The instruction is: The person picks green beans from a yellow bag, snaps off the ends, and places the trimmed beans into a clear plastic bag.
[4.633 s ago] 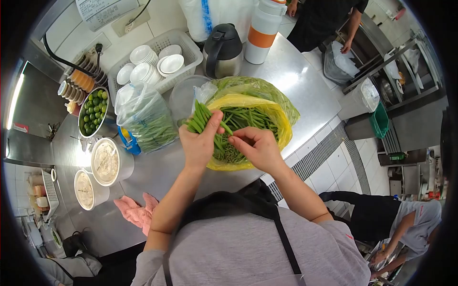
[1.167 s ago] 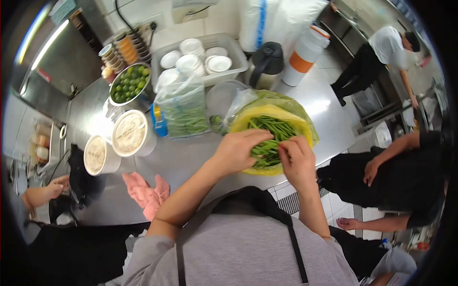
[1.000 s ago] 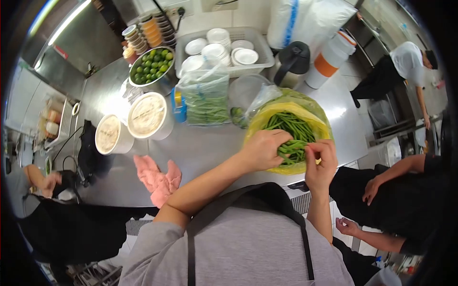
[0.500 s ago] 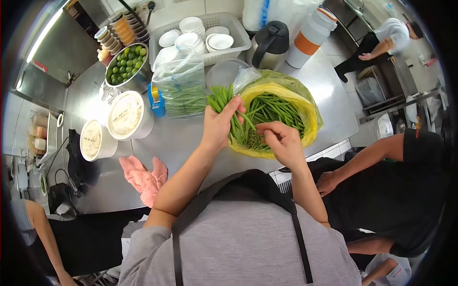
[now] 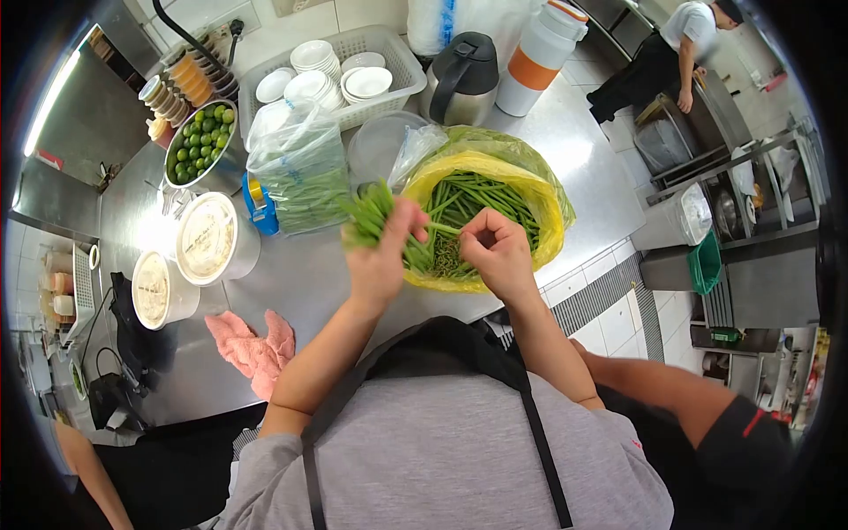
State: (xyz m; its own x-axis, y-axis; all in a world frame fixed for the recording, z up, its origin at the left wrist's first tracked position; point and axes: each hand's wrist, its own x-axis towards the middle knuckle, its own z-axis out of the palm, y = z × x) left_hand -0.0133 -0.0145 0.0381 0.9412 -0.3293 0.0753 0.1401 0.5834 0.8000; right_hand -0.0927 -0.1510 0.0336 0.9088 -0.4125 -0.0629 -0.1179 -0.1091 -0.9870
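Observation:
My left hand [image 5: 382, 252] is closed round a bunch of green beans [image 5: 367, 212], slightly blurred, at the left edge of a yellow bag [image 5: 555, 208]. Long green beans [image 5: 481, 196] fill the bag, with small trimmed bits [image 5: 446, 256] near its front. Over the bag's front part, my right hand [image 5: 499, 256] pinches the tip of a bean that reaches across from the left hand. A clear plastic bag of green beans [image 5: 305, 181] stands just left of the yellow bag.
Behind are a basket [image 5: 397, 53] of white bowls, a thermos jug [image 5: 464, 79] and an orange-banded flask [image 5: 539, 62]. Limes [image 5: 201, 141], two white tubs [image 5: 216, 238] and a pink cloth [image 5: 252, 349] lie left. A co-worker's arm [image 5: 654, 384] is close at right; another person [image 5: 671, 57] stands farther back.
The view has shifted slightly. The left hand with its bunch has moved left, away from the right hand. The nearby co-worker at right has moved lower, and the far person has turned.

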